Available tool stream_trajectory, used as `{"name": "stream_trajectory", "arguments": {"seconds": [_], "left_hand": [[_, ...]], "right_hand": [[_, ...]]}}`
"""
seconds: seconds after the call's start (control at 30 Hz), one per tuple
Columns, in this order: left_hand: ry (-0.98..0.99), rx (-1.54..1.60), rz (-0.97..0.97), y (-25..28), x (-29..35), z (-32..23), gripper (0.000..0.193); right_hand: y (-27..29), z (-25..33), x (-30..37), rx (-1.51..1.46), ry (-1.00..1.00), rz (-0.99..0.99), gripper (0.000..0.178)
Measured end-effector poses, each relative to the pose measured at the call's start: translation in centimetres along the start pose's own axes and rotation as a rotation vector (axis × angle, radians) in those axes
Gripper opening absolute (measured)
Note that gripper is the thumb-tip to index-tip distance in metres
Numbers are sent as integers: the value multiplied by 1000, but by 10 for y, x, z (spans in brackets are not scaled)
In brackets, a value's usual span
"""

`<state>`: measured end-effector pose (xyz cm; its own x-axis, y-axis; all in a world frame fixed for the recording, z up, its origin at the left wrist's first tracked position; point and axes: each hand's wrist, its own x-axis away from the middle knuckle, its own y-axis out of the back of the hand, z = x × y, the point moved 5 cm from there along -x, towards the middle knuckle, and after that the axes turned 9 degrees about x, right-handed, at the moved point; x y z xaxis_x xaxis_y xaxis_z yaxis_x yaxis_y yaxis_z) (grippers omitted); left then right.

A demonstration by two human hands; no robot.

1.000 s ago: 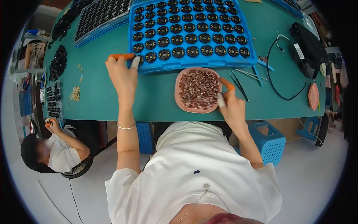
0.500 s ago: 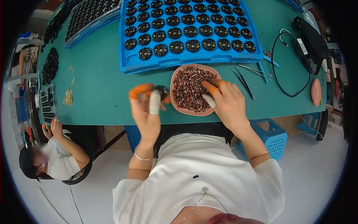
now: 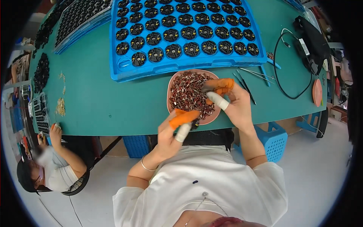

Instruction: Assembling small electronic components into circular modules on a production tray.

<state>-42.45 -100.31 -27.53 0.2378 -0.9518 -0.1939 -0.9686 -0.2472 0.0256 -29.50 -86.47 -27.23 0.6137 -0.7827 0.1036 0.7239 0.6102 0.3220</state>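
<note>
My left hand (image 3: 172,132), with orange and white finger covers, pinches a small black round part (image 3: 195,124) at the near edge of the pink bowl (image 3: 215,116). Much of that part is hidden by the fingertips. The bowl holds a heap of small reddish-brown pieces (image 3: 189,90) with silvery ends. Over the bowl's right side, my right hand (image 3: 234,100) has its covered thumb and fingers brought together. Whatever sits between them is too small to make out.
Beyond the bowl stands a blue tray (image 3: 151,70) with rows of black round parts. Tweezers (image 3: 245,87) and a black cable (image 3: 278,72) lie to the right. At the left, a co-worker (image 3: 56,170) sits beside a smaller tray (image 3: 41,113). A blue stool (image 3: 274,142) is under the table.
My left hand has moved right and nearer to me, to the bowl's near edge, with the black part. My right hand has lifted its fingers from the heap and closed them.
</note>
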Motion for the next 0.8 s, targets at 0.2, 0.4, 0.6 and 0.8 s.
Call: {"name": "stream_trajectory", "arguments": {"seconds": [0.2,0.4,0.6,0.8], "left_hand": [[247,242,-201,-7,-7,-5,20],[288,383,-139,-32,-8,3,20],[189,103,-209,-30,-12,-11,17],[67,-82,-162,-46,11,-20,16]], "right_hand": [[3,-5,27,-297,-54,-85,24],[0,-9,45,-180,117,-87,22],[4,0,41,-306,45,-82,29],[2,-18,72,-170,29,48,28]]}}
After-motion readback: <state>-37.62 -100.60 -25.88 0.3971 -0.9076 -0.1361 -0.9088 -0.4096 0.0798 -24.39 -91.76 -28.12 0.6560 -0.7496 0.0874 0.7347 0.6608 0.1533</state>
